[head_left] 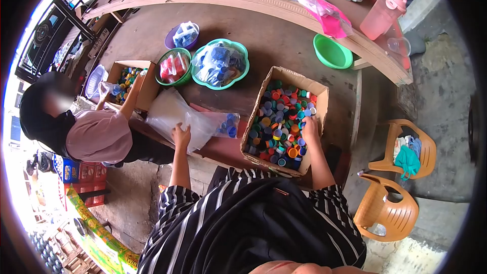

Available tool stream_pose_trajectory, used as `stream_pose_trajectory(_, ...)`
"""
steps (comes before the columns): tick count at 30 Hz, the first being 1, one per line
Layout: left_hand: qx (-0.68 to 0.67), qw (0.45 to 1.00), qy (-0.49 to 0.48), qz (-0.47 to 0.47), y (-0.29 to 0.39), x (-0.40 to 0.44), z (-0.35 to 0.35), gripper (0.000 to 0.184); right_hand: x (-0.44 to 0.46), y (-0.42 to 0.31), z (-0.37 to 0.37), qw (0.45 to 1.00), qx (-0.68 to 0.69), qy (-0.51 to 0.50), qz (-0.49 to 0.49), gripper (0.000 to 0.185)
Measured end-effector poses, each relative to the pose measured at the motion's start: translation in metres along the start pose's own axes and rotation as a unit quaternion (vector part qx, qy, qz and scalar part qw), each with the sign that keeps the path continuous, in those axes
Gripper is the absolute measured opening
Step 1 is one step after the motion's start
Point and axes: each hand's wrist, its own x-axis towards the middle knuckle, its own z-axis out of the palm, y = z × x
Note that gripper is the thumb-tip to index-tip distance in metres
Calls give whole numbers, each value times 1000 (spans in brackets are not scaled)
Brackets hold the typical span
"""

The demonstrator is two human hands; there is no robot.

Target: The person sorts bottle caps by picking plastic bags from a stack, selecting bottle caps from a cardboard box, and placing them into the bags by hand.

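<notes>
Right grip among boxed caps, hold unclear, left grip half-open over plastic

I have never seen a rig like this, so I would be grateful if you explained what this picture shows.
There is no robot here: these are a person's two bare hands, seen by a camera worn on the head, looking forward and down. The wide round lens bends straight edges.

The right hand reaches into a cardboard box of coloured caps. The left hand is at some clear plastic sheeting. Whether either hand grips anything is too small to tell.

Also on the table are a clear bag with blue caps, a turquoise basin of filled bags, and a light green bowl.

At the left, a co-worker handles a small bag beside another box of caps.
</notes>
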Motion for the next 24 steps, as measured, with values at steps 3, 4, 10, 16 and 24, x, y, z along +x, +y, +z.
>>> stream_pose_trajectory(3, 28, 998, -46, -30, -17, 0, 16, 55, 0, 6, 2, 994, 107, -2, 28, 35)
stream_pose_trajectory(4, 18, 998, -42, -41, -21, 2, 23, 55, 0, 7, 2, 994, 105, 14, 25, 35)
stream_pose_trajectory(10, -200, 970, -89, -103, -22, 16, 36, 46, -9, -9, -9, 999, 14, 48, -9, 34)
stream_pose_trajectory(16, -430, 890, -106, -109, 16, 1, 15, 33, -9, -17, -2, 997, -69, -32, 31, 32)
stream_pose_trajectory(24, -450, 884, -121, 31, 90, -25, -41, 53, -7, -14, 0, 997, -61, -40, 20, 24)
